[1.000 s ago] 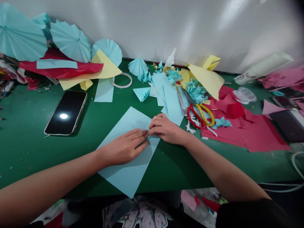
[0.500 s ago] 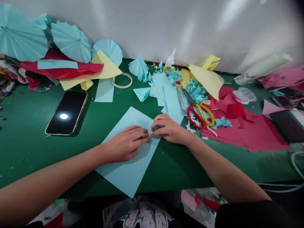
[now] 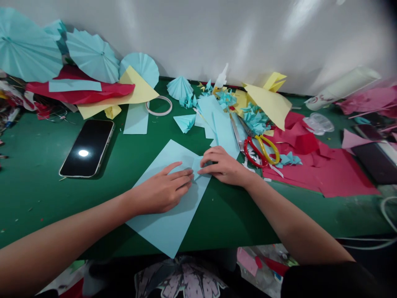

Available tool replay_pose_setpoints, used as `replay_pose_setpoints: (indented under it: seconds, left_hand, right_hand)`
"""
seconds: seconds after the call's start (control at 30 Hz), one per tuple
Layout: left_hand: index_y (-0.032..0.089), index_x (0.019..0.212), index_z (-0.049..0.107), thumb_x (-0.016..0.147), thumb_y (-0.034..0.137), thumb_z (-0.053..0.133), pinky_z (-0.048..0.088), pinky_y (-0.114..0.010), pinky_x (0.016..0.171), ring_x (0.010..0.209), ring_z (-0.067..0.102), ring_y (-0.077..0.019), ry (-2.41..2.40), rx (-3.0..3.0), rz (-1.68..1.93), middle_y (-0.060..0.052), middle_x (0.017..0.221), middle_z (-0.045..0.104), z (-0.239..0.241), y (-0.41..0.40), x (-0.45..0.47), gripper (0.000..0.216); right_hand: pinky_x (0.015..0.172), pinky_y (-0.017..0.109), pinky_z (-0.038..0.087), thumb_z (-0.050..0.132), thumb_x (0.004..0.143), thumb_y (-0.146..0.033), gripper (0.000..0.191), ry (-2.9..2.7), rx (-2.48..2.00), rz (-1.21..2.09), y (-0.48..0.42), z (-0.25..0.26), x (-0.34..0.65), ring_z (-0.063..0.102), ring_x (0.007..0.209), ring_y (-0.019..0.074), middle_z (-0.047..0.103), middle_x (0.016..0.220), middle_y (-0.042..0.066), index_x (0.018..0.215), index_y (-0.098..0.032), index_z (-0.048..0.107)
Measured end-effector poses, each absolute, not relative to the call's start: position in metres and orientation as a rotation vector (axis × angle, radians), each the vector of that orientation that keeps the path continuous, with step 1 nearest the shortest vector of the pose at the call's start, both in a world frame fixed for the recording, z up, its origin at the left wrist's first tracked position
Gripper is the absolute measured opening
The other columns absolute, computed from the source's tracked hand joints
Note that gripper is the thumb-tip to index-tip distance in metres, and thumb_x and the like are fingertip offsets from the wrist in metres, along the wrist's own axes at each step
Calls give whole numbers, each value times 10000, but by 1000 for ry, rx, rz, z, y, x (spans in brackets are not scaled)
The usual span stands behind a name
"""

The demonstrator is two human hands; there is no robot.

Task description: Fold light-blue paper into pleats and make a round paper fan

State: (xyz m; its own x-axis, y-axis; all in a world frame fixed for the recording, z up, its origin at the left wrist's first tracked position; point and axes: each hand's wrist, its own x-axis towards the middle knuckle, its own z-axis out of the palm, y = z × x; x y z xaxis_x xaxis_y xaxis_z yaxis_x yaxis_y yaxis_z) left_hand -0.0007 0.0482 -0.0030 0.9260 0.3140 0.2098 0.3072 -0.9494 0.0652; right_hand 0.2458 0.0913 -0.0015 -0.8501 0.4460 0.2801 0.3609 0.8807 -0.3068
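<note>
A light blue paper sheet (image 3: 169, 225) lies on the green table (image 3: 40, 182) in front of me, turned like a diamond. My left hand (image 3: 163, 188) rests flat on its middle, fingers stretched toward the sheet's right corner. My right hand (image 3: 221, 165) meets it there, fingers curled and pinching a small folded flap at that corner. The fingertips of both hands almost touch.
A black phone (image 3: 87, 147) lies at left. Red and yellow scissors (image 3: 259, 149) sit just right of my right hand, beside red paper (image 3: 328, 174). Blue paper fans (image 3: 93, 56), a tape ring (image 3: 159, 104), yellow sheets (image 3: 269, 103) and small folded pieces crowd the back.
My right hand has shifted slightly up and right along the corner fold. My left index finger has lifted and spread a little; the sheet has stayed in place.
</note>
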Motion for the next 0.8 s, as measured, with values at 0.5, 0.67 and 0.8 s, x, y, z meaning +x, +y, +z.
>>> replay_pose_setpoints:
  seconds: [0.5,0.67,0.8]
  left_hand:
    - [145,946,603,871,138,421,248,-439,1082,1246,419,-218,554,3030,356,-66,1239,573,-7,44,3,197]
    - [142,963,592,881,131,385,250,-431,1079,1253,408,-210,546,3009,333,-62,1262,556,-6,44,2,223]
    - [135,980,581,885,134,378,242,-452,1076,1263,396,-224,548,2979,315,-56,1278,543,-6,44,2,225]
  right_hand:
    - [806,395,329,494,805,-176,225,-2732,-622,250,80,9,242,463,863,187,537,898,76,915,-214,687]
    - [797,396,303,500,814,-212,228,-2769,-694,231,84,8,246,457,838,181,517,885,62,910,-259,701]
    - [796,398,293,507,817,-231,215,-2760,-770,200,91,9,255,466,834,178,516,880,62,892,-249,708]
